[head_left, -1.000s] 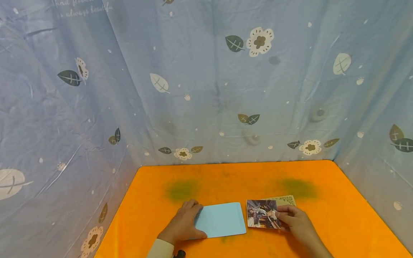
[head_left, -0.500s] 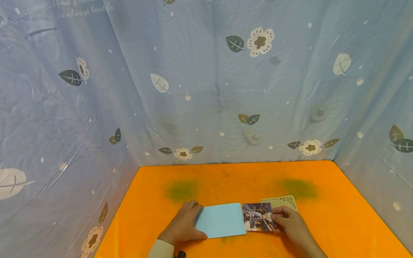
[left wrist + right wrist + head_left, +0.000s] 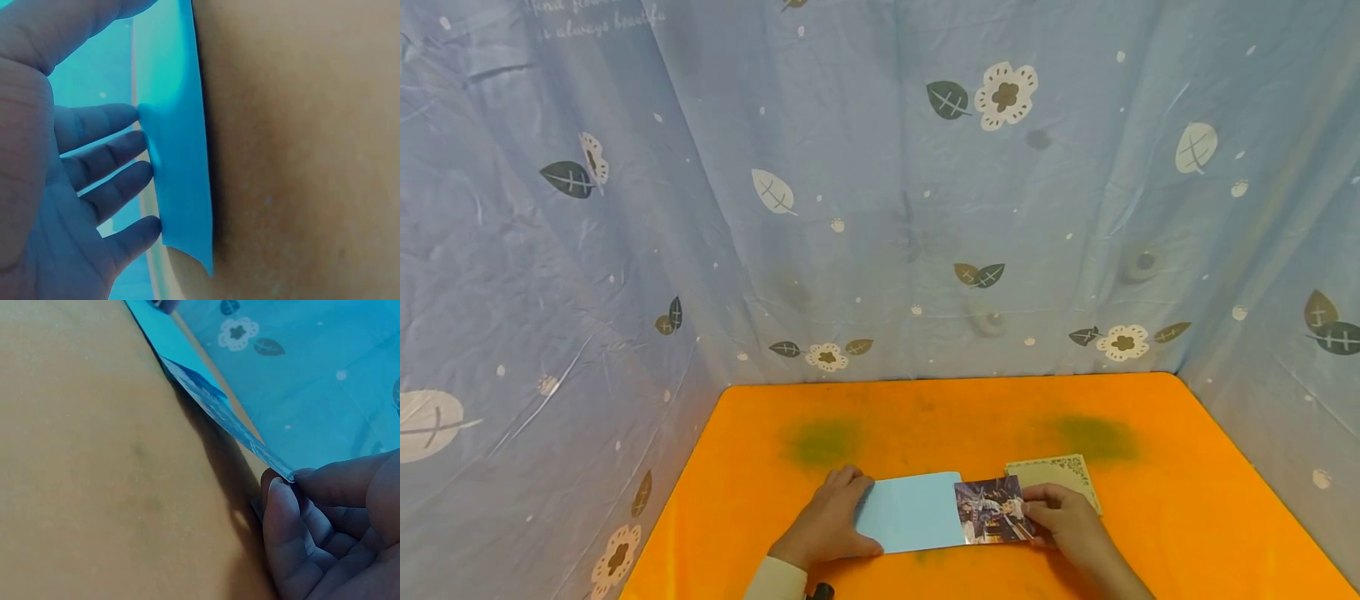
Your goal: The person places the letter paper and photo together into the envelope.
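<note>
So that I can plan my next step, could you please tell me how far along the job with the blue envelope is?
Done: the photo meets one end of the blue envelope. In hand: the left hand holds the envelope while the right hand pinches the photo's outer end. Remaining, probably: sliding it in, since most of the photo is outside; whether any is inside I cannot tell. A patterned card lies nearby.

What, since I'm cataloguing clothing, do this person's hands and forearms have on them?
The left hand is bare, with a pale cream sleeve at its wrist and a small, unidentifiable black item beside it. The right hand is also bare, with no sleeve in view. No gloves or rings show.
</note>
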Available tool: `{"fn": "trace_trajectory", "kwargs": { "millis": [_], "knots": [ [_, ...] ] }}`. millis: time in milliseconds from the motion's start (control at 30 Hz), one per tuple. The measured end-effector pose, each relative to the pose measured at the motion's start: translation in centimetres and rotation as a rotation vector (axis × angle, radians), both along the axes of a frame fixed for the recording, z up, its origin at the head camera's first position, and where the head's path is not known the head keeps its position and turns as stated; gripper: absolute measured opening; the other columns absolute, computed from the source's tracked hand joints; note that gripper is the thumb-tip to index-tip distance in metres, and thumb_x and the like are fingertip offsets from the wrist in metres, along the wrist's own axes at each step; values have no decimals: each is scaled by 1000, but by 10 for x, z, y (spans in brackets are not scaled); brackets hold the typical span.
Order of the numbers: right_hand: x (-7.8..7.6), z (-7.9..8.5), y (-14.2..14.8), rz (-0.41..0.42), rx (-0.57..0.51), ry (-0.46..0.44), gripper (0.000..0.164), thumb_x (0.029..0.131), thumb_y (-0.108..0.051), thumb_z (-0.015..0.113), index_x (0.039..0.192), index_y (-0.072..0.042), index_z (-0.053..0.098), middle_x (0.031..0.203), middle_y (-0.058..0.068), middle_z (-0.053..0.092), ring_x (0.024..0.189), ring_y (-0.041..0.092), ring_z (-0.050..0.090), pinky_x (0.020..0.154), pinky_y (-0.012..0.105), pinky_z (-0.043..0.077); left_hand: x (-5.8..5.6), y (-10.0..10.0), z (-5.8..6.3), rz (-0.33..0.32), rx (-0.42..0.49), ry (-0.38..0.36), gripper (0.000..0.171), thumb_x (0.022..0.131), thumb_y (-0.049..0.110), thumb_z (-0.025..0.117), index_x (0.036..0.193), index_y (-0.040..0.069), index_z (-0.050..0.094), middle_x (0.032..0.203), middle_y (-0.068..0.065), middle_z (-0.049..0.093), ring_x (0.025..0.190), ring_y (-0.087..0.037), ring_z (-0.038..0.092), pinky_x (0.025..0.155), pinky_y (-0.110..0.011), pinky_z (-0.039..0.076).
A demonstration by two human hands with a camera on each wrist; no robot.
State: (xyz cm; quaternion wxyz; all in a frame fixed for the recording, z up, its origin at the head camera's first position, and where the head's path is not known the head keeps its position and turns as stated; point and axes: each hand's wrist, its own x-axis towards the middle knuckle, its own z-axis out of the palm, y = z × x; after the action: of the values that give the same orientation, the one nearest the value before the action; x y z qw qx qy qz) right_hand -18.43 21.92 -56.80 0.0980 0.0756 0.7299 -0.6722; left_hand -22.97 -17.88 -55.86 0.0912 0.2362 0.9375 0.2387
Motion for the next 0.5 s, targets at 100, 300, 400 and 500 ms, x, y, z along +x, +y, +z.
{"fn": "trace_trajectory", "kwargs": {
  "millis": [100, 300, 400, 500],
  "knots": [
    [1, 0, -1, -1, -10, -3, 31, 109, 0, 61, 134, 18, 62, 103, 13, 66, 73, 27, 63, 67, 41, 63, 0, 0, 0, 0, -1, 1, 93, 77, 59, 96, 147, 8, 64, 134, 4, 53, 116, -20, 47, 97, -43, 52],
    [3, 1, -4, -2, -2, 4, 23, 107, 1, 64, 126, 14, 66, 99, 14, 66, 76, 28, 64, 67, 43, 63, 0, 0, -1, -5, 4, 5, 92, 77, 57, 97, 147, 8, 64, 135, 3, 52, 117, -21, 46, 97, -42, 52],
    [3, 1, -4, 6, -5, 5, 17, 107, 1, 64, 120, 12, 66, 95, 13, 65, 70, 27, 64, 66, 42, 63, 0, 0, 0, -9, 14, -3, 91, 77, 56, 97, 147, 7, 64, 135, 3, 52, 118, -21, 46, 97, -42, 53],
    [2, 0, -4, 21, -4, 10, 16, 107, 1, 63, 120, 12, 66, 94, 12, 65, 66, 26, 64, 64, 41, 63, 0, 0, 1, -10, 20, -13, 91, 77, 55, 97, 147, 7, 64, 136, 2, 52, 118, -22, 47, 97, -43, 53]
  ]
}}
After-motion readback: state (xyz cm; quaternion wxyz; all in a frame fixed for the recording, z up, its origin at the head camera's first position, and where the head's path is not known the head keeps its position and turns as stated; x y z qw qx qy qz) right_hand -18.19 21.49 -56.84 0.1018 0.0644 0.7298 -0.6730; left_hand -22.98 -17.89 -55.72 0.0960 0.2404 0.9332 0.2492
